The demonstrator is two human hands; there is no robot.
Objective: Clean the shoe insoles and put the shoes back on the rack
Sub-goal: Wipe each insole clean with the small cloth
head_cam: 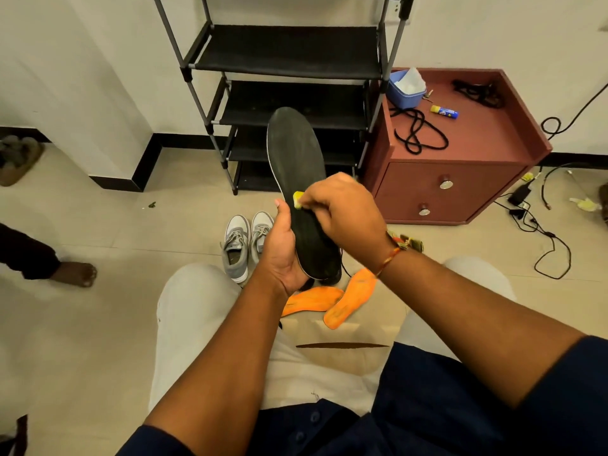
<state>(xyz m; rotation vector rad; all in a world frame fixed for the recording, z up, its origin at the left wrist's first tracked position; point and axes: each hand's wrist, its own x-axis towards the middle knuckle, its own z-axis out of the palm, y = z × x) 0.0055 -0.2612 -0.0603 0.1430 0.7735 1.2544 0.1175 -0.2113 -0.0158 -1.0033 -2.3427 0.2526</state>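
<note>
Just in front of the shoe rack (289, 51), holding up a black insole (292, 153) with the left hand (283, 255), thumb and fingers curling round its lower end. Pressing a small yellow pad (298, 199) on the middle of it with the right hand (342, 209), fingers pinching the pad tight. Leaving two grey shoes (246, 241) side by side on the floor (148, 238) before the rack, and two orange insoles (329, 301) a bit further from it, below the hands

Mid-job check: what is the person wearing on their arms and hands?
Both forearms are bare below dark navy sleeves, left sleeve and right sleeve. The right hand has an orange-red thread bracelet with a tasselled ornament at its wrist. The left hand wears nothing visible.
</note>
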